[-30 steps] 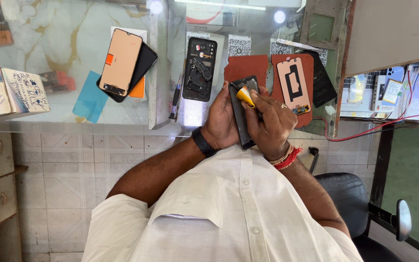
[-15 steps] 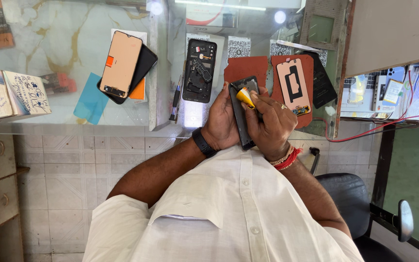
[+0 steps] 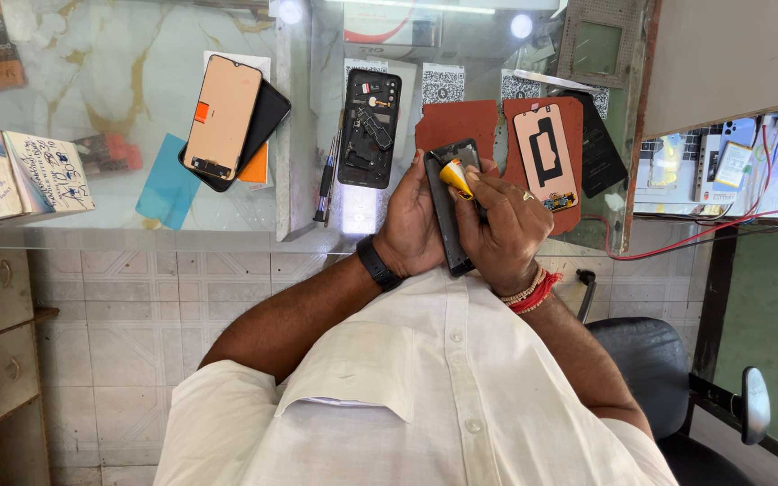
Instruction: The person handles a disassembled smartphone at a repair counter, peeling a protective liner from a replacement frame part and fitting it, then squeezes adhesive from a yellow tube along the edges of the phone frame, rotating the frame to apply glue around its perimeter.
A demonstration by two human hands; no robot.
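My left hand (image 3: 410, 227), a black band on its wrist, grips a dark phone body (image 3: 447, 207) held upright at the near edge of the glass counter (image 3: 137, 45). My right hand (image 3: 508, 232), with red threads at its wrist, pinches a small yellow tool (image 3: 455, 176) against the phone's upper part. Both hands touch the phone. Just beyond them, an opened black phone (image 3: 369, 126) lies on the counter with its insides showing.
A tan display panel (image 3: 221, 115) rests on a black phone to the left. A thin screwdriver (image 3: 327, 175) lies beside the opened phone. Two red mats (image 3: 455, 123) carry a pale back panel (image 3: 547, 157). A printed box (image 3: 15, 175) sits far left, a black chair (image 3: 650, 360) at right.
Both hands stay on the dark phone. The yellow tool has shifted only slightly against it.
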